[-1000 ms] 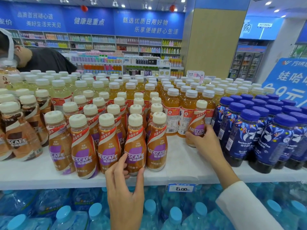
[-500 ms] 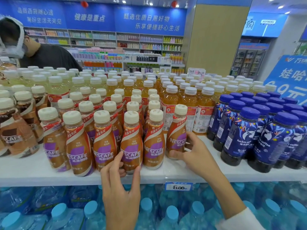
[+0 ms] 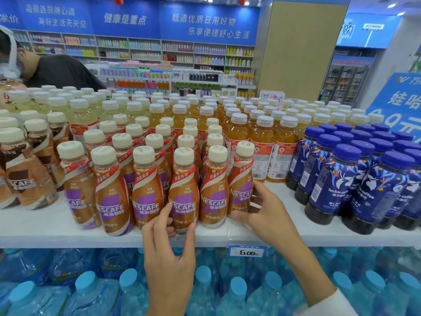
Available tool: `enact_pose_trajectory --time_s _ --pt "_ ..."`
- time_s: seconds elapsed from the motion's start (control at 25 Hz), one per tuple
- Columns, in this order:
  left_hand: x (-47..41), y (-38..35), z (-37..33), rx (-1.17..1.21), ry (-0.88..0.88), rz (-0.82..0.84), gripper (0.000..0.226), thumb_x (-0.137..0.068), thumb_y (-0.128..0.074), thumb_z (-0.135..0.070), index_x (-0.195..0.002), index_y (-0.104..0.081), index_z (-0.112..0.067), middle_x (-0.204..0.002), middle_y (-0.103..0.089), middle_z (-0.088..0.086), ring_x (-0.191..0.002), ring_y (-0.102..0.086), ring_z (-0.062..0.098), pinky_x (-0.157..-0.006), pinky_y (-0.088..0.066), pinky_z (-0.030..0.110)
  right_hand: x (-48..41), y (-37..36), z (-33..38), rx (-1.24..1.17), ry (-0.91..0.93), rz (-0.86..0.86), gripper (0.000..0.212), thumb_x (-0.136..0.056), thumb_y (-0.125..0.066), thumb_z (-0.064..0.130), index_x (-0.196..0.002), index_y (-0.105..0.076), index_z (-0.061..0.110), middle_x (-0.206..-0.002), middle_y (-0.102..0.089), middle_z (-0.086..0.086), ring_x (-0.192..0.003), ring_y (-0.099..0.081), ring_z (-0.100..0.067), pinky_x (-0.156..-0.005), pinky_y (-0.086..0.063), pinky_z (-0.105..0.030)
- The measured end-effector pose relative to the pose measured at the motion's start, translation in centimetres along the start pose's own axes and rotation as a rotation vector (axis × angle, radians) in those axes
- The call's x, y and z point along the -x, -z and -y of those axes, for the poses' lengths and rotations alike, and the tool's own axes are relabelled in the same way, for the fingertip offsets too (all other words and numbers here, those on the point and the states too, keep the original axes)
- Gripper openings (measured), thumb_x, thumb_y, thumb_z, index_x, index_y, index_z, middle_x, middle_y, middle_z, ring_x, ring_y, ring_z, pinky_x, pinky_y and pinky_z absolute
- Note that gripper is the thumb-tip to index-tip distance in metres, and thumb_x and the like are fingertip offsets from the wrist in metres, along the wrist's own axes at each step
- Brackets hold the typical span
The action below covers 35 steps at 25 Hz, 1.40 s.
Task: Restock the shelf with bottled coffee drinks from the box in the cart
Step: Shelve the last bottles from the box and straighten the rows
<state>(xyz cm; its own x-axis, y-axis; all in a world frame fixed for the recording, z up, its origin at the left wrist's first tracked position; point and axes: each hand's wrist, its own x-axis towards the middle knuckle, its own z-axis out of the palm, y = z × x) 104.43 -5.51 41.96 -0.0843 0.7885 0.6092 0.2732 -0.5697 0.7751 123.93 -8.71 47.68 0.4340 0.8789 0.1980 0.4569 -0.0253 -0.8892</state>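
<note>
Several brown and purple Nescafe coffee bottles with cream caps stand in rows on the white shelf (image 3: 284,233). My left hand (image 3: 168,254) grips the lower part of a front-row bottle (image 3: 183,190) from below the shelf edge. My right hand (image 3: 266,213) holds the rightmost Nescafe bottle (image 3: 241,179) near its base, with the thumb under it and the fingers on its right side. That bottle stands close beside the end of the front row. The box and the cart are out of view.
Dark blue luckin coffee bottles (image 3: 355,179) fill the shelf's right side, orange tea bottles (image 3: 262,144) stand behind, darker Nescafe bottles (image 3: 25,174) at left. Water bottles (image 3: 205,288) fill the shelf below, under a 6.00 price tag (image 3: 247,251). A person in black (image 3: 59,71) bends behind the display.
My right hand has slid its Nescafe bottle leftward and forward, from beside the orange tea bottles to the end of the front row. The left hand stays on its front-row bottle.
</note>
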Motion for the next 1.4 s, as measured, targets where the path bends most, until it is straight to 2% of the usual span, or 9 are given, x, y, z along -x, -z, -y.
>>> enact_pose_trajectory --time_s 0.16,0.28,0.4,0.64,0.92,1.0,1.12,1.24,1.4 --pt "0.0 0.0 0.0 -0.005 -0.008 0.001 0.064 -0.083 -0.072 -0.028 -0.139 -0.042 -0.035 -0.116 -0.044 -0.007 -0.105 -0.049 0.001 -0.075 -0.041 0.008 0.6 -0.7 0.0 0.003 0.02 -0.138 0.071 -0.068 -0.094 0.022 -0.129 -0.058 0.033 -0.115 -0.068 0.019 -0.1 -0.065 -0.001 -0.087 -0.059 -0.025" --pt "-0.1 0.0 0.1 -0.003 -0.017 -0.004 0.064 -0.083 -0.073 -0.025 -0.139 -0.043 -0.032 -0.115 -0.044 -0.007 -0.104 -0.05 0.0 -0.076 -0.046 0.004 1.3 -0.7 -0.1 0.05 0.019 -0.194 0.066 -0.067 -0.094 0.029 -0.122 -0.058 0.036 -0.11 -0.066 0.021 -0.093 -0.065 0.0 -0.08 -0.057 -0.022" --pt "0.0 0.1 0.1 0.007 -0.014 -0.001 0.065 -0.083 -0.075 -0.021 -0.14 -0.045 -0.03 -0.114 -0.042 -0.01 -0.104 -0.049 -0.003 -0.083 -0.039 -0.002 2.2 -0.5 -0.5 0.06 0.028 -0.216 0.061 -0.068 -0.094 0.028 -0.118 -0.06 0.036 -0.107 -0.067 0.019 -0.089 -0.065 0.002 -0.074 -0.055 -0.017" --pt "0.0 0.2 0.0 0.012 0.003 0.013 0.065 -0.086 -0.074 -0.024 -0.139 -0.041 -0.039 -0.114 -0.04 -0.014 -0.104 -0.05 -0.001 -0.083 -0.039 -0.002 2.3 -0.1 -0.6 0.076 0.035 -0.176 0.064 -0.07 -0.092 0.028 -0.124 -0.059 0.036 -0.112 -0.066 0.02 -0.091 -0.063 0.006 -0.067 -0.051 -0.008" --pt "0.0 0.2 0.0 0.019 0.013 0.021 0.065 -0.087 -0.073 -0.024 -0.14 -0.039 -0.04 -0.117 -0.043 -0.008 -0.101 -0.052 0.013 -0.084 -0.041 0.001 2.0 0.3 -0.8 -0.019 0.025 -0.113 0.065 -0.068 -0.093 0.028 -0.125 -0.063 0.036 -0.11 -0.07 0.02 -0.093 -0.067 0.002 -0.074 -0.056 -0.016" --pt "0.1 0.1 -0.2 0.018 0.018 0.016 0.065 -0.088 -0.072 -0.025 -0.14 -0.038 -0.04 -0.119 -0.044 -0.007 -0.102 -0.053 0.015 -0.079 -0.045 0.005 2.1 0.2 -0.9 -0.006 0.031 -0.116 0.066 -0.068 -0.093 0.031 -0.126 -0.062 0.037 -0.111 -0.07 0.02 -0.095 -0.068 0.0 -0.076 -0.057 -0.017" --pt "0.1 0.1 -0.2 0.011 0.02 0.016 0.064 -0.088 -0.072 -0.026 -0.14 -0.039 -0.039 -0.12 -0.045 -0.005 -0.102 -0.053 0.014 -0.076 -0.044 0.006 2.0 0.3 -0.7 -0.003 0.022 -0.123 0.064 -0.066 -0.094 0.031 -0.122 -0.064 0.037 -0.108 -0.071 0.02 -0.094 -0.067 0.001 -0.073 -0.055 -0.015" --pt "0.0 0.3 -0.2 0.014 0.014 0.029 0.062 -0.088 -0.072 -0.026 -0.14 -0.04 -0.037 -0.118 -0.045 -0.005 -0.098 -0.051 0.01 -0.083 -0.04 0.0 1.7 1.0 -0.1 -0.006 0.001 -0.092 0.062 -0.06 -0.097 0.027 -0.114 -0.068 0.034 -0.101 -0.074 0.02 -0.09 -0.067 0.003 -0.073 -0.056 -0.017" --pt "-0.1 0.6 -0.1 0.02 0.01 0.048 0.061 -0.089 -0.073 -0.025 -0.141 -0.041 -0.036 -0.118 -0.045 -0.005 -0.1 -0.051 0.01 -0.086 -0.039 0.001 1.4 1.9 0.7 0.018 -0.008 -0.034 0.057 -0.06 -0.097 0.023 -0.11 -0.071 0.032 -0.098 -0.075 0.021 -0.089 -0.067 0.005 -0.073 -0.051 -0.016"
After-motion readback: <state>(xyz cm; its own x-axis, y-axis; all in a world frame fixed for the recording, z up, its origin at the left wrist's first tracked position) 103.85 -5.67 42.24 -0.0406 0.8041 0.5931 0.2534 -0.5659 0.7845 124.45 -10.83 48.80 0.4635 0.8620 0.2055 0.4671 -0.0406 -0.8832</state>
